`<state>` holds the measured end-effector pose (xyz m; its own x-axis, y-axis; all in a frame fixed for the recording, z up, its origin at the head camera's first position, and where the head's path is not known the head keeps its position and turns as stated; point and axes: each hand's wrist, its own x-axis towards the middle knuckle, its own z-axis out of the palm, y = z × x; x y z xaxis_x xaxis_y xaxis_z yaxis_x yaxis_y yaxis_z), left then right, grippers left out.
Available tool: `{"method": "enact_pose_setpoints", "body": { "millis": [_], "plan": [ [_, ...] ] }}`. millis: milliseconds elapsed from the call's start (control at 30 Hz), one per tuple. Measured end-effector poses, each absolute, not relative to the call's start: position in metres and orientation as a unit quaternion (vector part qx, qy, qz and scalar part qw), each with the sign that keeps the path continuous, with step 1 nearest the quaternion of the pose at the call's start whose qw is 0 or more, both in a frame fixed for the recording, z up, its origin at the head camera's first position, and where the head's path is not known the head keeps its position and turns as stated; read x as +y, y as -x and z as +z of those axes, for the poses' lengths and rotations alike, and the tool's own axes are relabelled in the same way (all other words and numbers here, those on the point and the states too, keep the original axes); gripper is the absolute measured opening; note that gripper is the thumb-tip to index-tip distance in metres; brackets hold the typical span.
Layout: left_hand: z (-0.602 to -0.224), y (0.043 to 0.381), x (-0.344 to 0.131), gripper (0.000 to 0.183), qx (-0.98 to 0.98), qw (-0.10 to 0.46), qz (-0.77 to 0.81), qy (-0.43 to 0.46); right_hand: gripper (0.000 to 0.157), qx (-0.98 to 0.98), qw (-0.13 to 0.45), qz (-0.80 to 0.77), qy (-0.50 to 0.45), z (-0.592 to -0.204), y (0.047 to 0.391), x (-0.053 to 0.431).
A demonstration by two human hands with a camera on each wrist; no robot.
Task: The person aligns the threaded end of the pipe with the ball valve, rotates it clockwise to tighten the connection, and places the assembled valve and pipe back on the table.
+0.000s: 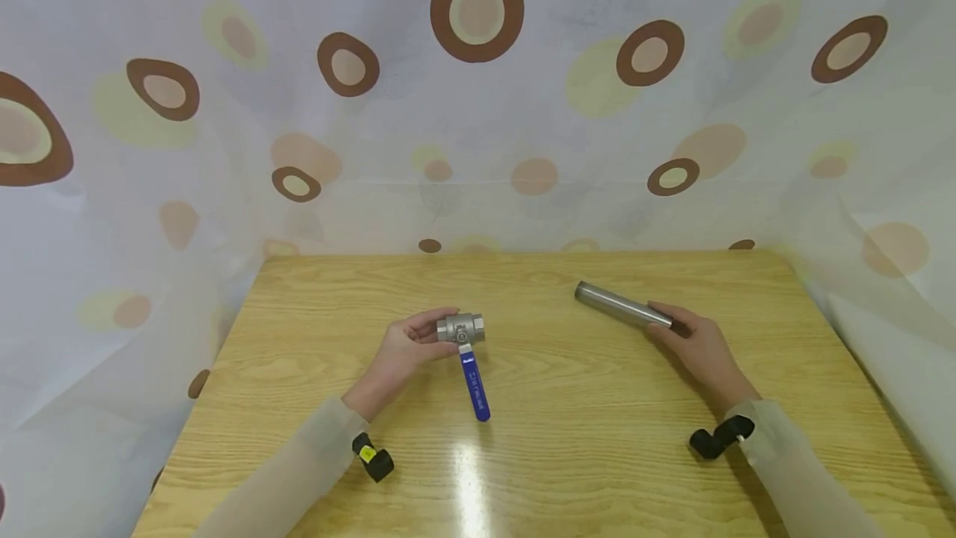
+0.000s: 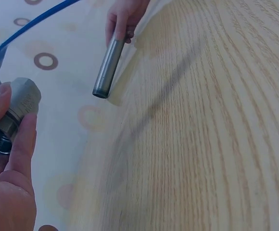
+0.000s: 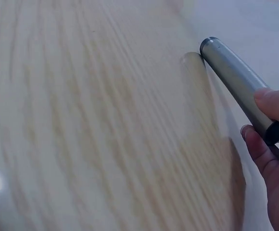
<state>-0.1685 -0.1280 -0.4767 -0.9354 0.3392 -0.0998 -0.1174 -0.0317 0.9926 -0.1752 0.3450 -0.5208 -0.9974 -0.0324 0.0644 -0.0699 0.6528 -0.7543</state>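
In my left hand I grip the metal body of a ball valve between thumb and fingers. Its long blue lever handle points toward me in the head view. The left wrist view shows the threaded opening at the near end of the valve. My right hand pinches the near end of a steel pipe, whose far end points up and to the left. A threaded tip shows on the pipe in the left wrist view. Valve and pipe are well apart.
Both hands are over a wood-grain table. Behind and at the sides hangs a pale sheet with brown and tan ring patterns. A small black camera is strapped to the left wrist, another black camera to the right.
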Motion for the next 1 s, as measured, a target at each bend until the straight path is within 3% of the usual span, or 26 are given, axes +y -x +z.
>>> {"method": "enact_pose_setpoints", "body": {
  "millis": [333,1000],
  "plan": [
    [-0.475,0.168,-0.128,0.062,0.668,0.156,0.723,-0.079,0.052,-0.893,0.056,0.447,-0.018,-0.523,0.177,0.345],
    [-0.477,0.170,-0.130,0.062,0.663,0.161,0.727,-0.072,0.057,-0.824,0.022,0.565,0.045,-0.513,0.163,0.333]
  ]
}}
